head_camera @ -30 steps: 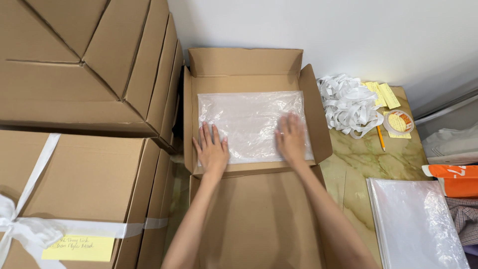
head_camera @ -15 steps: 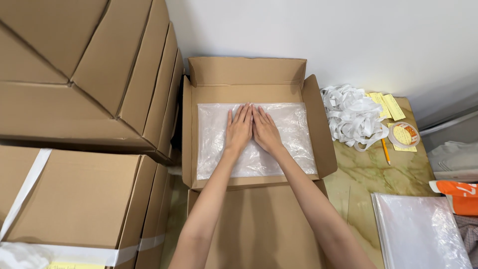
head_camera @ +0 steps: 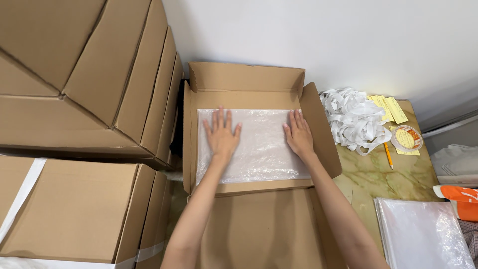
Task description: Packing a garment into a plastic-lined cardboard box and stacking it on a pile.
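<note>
Head view, looking down: I see both hands pressed flat on a clear plastic bag (head_camera: 256, 147) that lies in the bottom of an open cardboard box (head_camera: 239, 79). My left hand (head_camera: 221, 134) rests palm down on the left part of the bag, fingers spread and pointing toward the far wall of the box. My right hand (head_camera: 298, 135) lies palm down near the bag's right edge, fingers together, just beside the box's right flap (head_camera: 321, 132). Neither hand grips anything; both are open and flat against the plastic. The bag covers nearly the whole floor of the box, with its near edge along the box's front wall.

The box's front flap (head_camera: 259, 229) is folded out toward me, under my forearms. Large closed cartons (head_camera: 74, 89) are stacked to the left, one of them bound with white ribbon (head_camera: 20, 194). To the right, on the marbled surface (head_camera: 398, 174), lies a heap of white ribbon strips (head_camera: 353, 119), some yellow paper slips (head_camera: 391, 107), a roll of tape (head_camera: 407, 138), a pencil (head_camera: 388, 154) and a stack of clear plastic sheets (head_camera: 423, 234).
</note>
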